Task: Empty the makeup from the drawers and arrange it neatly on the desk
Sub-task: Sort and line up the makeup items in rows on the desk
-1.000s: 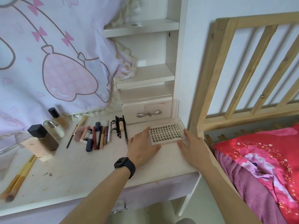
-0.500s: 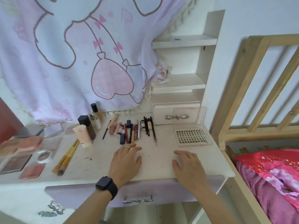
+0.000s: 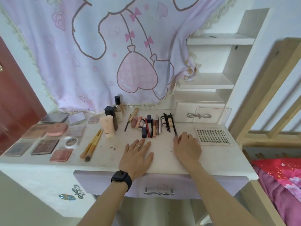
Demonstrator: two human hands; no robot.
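Observation:
Makeup lies in groups on the white desk [image 3: 162, 167]. A row of lipsticks and pencils [image 3: 152, 125] sits at the middle back. Bottles and a tube [image 3: 110, 123] stand left of it, with brushes [image 3: 92, 145] in front. Palettes and compacts [image 3: 47, 137] cover the left end. A clear lash tray [image 3: 213, 136] rests at the right with its lid up. My left hand [image 3: 136, 155] lies flat on the desk, fingers spread. My right hand [image 3: 187, 145] rests on the desk, its fingers loosely bent, next to the tip of a long black pencil [image 3: 173, 128].
A small white drawer [image 3: 198, 115] under the shelves is closed. The lilac front drawer [image 3: 159, 186] below my wrists is closed too. A pink cloth [image 3: 114, 54] hangs behind the desk. A wooden bed frame [image 3: 263, 95] stands at the right.
Both hands left the lash tray, pulled back toward the front edge, then slid forward again. The view swung left and took in the whole desk.

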